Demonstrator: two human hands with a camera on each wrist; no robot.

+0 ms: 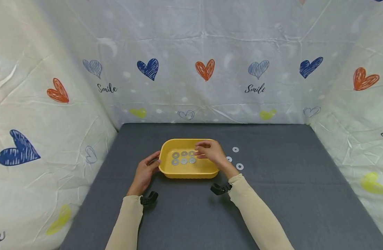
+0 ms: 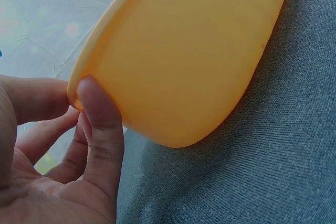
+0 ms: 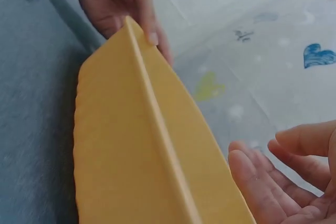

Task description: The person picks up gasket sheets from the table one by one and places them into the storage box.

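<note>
Nearest the head camera are two cream-coloured fabric sleeves, the left sleeve (image 1: 125,222) and the right sleeve (image 1: 260,215), each with a black device at the wrist, the left device (image 1: 149,198) and the right device (image 1: 221,189). Beyond them, a yellow rectangular tray with rounded corners (image 1: 191,171) rests on a dark grey cloth-covered table (image 1: 185,215). Inside the tray lie six flat grey ring-shaped washers (image 1: 183,161), in two rows of three; fingers partly cover the far row's right-hand piece. Three similar loose grey washers (image 1: 239,166) lie on the table to the right of the tray, one partly hidden by the wrist. The left hand (image 1: 145,173) holds the tray's left end. The right hand (image 1: 211,152) is over the tray's right part, fingers bent towards the washers; contact with them cannot be determined from this view. Behind the table hangs a white sheet printed with coloured hearts (image 1: 179,93). In the left wrist view, the left hand pinches the tray rim, thumb on one face and index finger on the other. In the right wrist view, the right hand is beside the rim, thumb and fingers moderately parted, with a visible gap between them; the left hand grips the far end.
</note>
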